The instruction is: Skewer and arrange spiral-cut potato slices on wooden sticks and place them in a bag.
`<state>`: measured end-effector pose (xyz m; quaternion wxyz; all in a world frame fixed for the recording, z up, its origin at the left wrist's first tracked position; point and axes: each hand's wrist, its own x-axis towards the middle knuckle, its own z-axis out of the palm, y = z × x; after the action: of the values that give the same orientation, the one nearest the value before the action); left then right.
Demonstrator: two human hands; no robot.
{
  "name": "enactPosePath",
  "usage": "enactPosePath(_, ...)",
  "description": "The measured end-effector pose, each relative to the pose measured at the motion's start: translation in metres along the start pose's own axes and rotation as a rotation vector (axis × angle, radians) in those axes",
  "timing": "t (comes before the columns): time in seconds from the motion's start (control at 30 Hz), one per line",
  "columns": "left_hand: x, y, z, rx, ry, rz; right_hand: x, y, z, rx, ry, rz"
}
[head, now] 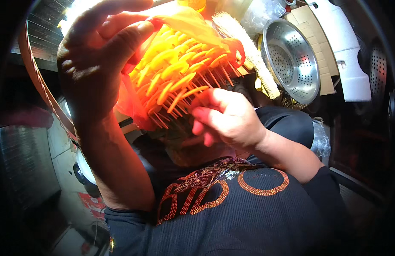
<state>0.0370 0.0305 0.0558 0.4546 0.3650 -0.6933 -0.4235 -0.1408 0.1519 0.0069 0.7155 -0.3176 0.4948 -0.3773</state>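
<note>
My left hand (pixel 104 48) is raised at the upper left, its thumb and fingers closed on the edge of a thin red plastic bag (pixel 133 102). Inside the bag lie many sliced food pieces on thin sticks (pixel 175 70), orange-yellow in the strong light, with the stick ends poking out towards me. My right hand (pixel 226 118) is at the bag's lower right side, thumb and forefinger pinched on one skewer whose slice (pixel 195 92) shows just above the fingertips. What the slices are made of cannot be told.
Right of the bag lies a bundle of thin pale sticks (pixel 248 54), beside a perforated steel colander (pixel 292 60). Further right are flattened cardboard (pixel 316 48) and a white foam piece (pixel 348 54). A clear plastic bag (pixel 263 16) lies behind the colander. A curved strap or handle (pixel 40 76) stands at left.
</note>
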Motion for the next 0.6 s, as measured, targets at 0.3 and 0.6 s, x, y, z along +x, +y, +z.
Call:
enactPosePath(0.3,0.002,0.0,0.0,0.015,0.07,-0.025,0.032,-0.002,0.026,0.051,-0.065,0.02)
enactPosePath(0.6,0.002,-0.003,0.0,0.01,0.019,0.02,0.022,-0.002,0.02,0.117,0.043,-0.032)
